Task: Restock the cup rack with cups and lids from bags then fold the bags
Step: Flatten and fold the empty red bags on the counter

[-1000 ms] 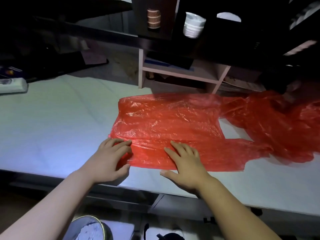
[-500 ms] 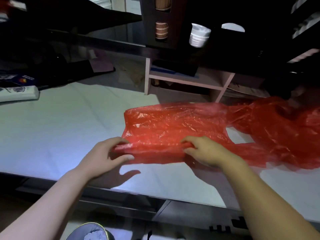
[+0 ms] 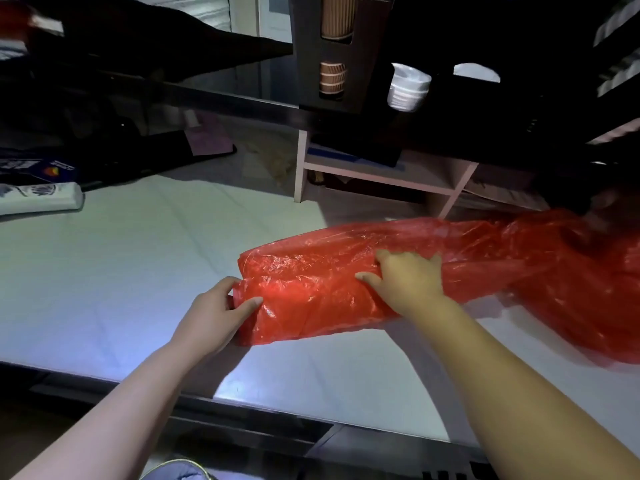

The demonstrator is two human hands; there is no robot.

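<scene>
While the left hand [image 3: 214,313] pinches the red bag [image 3: 311,282], the right hand [image 3: 408,284] clutches it

The red bag [image 3: 311,271] is showing as thin, glossy plastic, crinkling and catching glare. The table [image 3: 121,271] under it is looking matt and smooth, its pale covering creasing faintly towards ten o'clock. At twelve o'clock the cups [image 3: 332,77] are showing ribbed brown paper, the lids [image 3: 407,88] are looking like white plastic, and the rack [image 3: 308,46] is looking dark and matt.
</scene>
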